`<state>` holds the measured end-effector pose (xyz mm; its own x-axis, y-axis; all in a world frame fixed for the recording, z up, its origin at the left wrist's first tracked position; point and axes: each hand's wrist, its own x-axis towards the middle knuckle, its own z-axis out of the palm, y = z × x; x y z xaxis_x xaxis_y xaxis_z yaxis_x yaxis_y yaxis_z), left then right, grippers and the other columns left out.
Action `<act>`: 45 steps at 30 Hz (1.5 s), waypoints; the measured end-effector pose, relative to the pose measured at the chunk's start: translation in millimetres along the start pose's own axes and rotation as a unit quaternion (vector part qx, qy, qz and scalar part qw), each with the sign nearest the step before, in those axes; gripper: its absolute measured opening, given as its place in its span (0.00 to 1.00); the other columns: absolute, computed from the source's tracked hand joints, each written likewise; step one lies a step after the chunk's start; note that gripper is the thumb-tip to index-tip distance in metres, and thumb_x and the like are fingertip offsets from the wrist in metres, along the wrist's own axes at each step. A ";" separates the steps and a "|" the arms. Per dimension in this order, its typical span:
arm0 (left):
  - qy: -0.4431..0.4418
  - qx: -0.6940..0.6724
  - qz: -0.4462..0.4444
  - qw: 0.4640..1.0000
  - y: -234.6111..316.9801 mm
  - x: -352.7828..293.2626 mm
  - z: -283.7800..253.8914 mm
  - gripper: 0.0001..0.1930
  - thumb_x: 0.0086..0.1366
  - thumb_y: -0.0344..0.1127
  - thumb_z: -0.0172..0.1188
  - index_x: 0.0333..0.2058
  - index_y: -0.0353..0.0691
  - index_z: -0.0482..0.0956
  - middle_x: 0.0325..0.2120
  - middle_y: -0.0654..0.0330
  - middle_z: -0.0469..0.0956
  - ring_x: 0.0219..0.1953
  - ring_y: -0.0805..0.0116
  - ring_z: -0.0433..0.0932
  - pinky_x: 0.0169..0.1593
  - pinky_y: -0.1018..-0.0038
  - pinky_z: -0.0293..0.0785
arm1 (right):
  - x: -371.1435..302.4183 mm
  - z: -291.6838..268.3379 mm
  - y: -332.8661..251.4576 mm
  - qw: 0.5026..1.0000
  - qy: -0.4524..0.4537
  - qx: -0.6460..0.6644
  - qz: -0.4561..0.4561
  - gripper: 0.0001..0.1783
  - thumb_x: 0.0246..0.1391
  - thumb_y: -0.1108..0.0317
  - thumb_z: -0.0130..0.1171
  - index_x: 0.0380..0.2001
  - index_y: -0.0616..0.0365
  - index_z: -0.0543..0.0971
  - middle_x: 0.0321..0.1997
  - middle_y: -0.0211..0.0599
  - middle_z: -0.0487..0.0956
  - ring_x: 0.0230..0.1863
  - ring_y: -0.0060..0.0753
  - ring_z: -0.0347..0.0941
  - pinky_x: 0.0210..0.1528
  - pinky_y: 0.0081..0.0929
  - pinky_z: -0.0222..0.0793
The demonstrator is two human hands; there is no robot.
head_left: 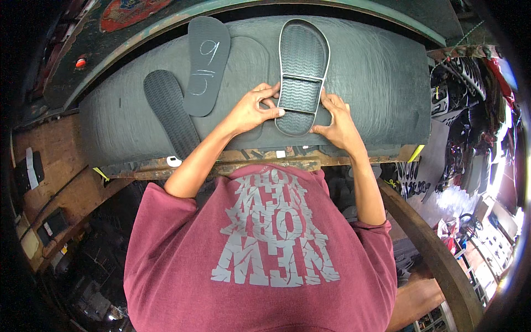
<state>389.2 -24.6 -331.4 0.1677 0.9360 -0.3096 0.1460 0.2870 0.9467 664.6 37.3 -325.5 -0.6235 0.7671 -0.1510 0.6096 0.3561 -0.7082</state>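
A sole-shaped metal cutting die [302, 78] with two crossbars lies on a wide black rubber sheet [381, 83]. Within its rim shows black, zigzag-textured sole material [301, 95]. My left hand [251, 110] grips the die's left edge near the lower crossbar, thumb on the rim. On the opposite edge, the fingers and thumb of my right hand [338, 120] close against the die toward its heel end. Left of my hands rest a smooth dark sole piece [207, 66] with pale handwritten marks and a textured black sole piece [168, 105], whose lower end reaches my left forearm.
A green metal machine edge [381, 15] runs behind the sheet. The worn wooden table edge [243, 161] is close to my body. Many dark cut pieces and dies [467, 110] hang or stand at the right. A wooden surface [61, 138] lies at the left.
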 end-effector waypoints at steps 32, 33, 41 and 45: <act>-0.034 0.031 -0.019 0.999 -1.9 5.2 -14.3 0.36 0.63 0.31 0.71 0.66 0.25 0.67 0.52 0.55 0.76 0.41 0.75 0.81 0.50 0.77 0.78 | 5.2 -3.0 -2.2 0.999 -0.020 -0.030 -0.003 0.59 0.33 0.62 0.82 0.71 0.63 0.64 0.55 0.45 0.73 0.62 0.46 0.68 0.66 0.39 0.59; -0.028 0.021 -0.017 0.999 -2.5 5.5 -14.0 0.36 0.62 0.31 0.72 0.66 0.26 0.67 0.51 0.55 0.76 0.40 0.75 0.81 0.48 0.77 0.78 | 5.5 -2.8 -1.9 1.000 -0.021 -0.024 0.001 0.59 0.34 0.62 0.81 0.71 0.63 0.65 0.55 0.45 0.73 0.62 0.46 0.68 0.66 0.39 0.58; 0.032 0.045 0.014 0.998 0.7 -1.0 -14.6 0.31 0.63 0.31 0.71 0.64 0.31 0.72 0.48 0.53 0.78 0.39 0.73 0.81 0.43 0.77 0.79 | 4.8 -2.7 2.6 1.000 -0.016 -0.015 -0.014 0.56 0.37 0.66 0.79 0.71 0.60 0.65 0.54 0.45 0.74 0.60 0.45 0.69 0.66 0.39 0.59; 0.365 0.322 0.171 0.857 6.5 -22.0 -48.9 0.20 0.62 0.31 0.66 0.54 0.37 0.79 0.43 0.48 0.78 0.46 0.54 0.79 0.47 0.66 0.78 | 4.6 -4.2 1.6 1.000 -0.008 -0.009 -0.026 0.54 0.38 0.67 0.79 0.71 0.60 0.66 0.52 0.44 0.75 0.58 0.44 0.71 0.65 0.38 0.60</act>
<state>338.7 -33.3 -314.2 -0.3118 0.8887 0.3361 0.7563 0.0180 0.6539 664.7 43.6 -324.4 -0.6613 0.7395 -0.1254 0.5854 0.4044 -0.7027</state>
